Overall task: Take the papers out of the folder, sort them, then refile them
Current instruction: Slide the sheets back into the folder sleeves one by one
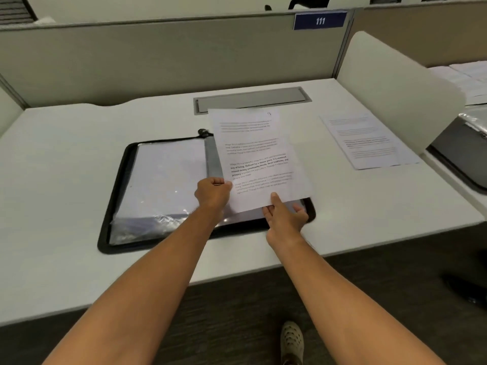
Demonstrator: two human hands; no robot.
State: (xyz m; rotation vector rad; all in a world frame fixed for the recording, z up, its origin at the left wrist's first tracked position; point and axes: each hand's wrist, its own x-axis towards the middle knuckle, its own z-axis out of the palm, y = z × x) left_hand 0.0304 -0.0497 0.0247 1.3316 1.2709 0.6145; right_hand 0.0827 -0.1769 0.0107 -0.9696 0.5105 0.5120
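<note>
An open black folder (116, 206) lies flat on the white bench (66, 154), its left half filled with clear sleeves over white pages. A printed sheet (258, 159) is held tilted above the folder's right half. The left hand (212, 192) grips the sheet's lower left edge with curled fingers. The right hand (284, 214) pinches the lower right edge, thumb on top and the other fingers spread loosely beneath. A second printed paper (369, 140) lies flat on the bench, well to the right of the folder. Behind the sheet, a grey cable hatch (250, 100) is set into the bench.
</note>
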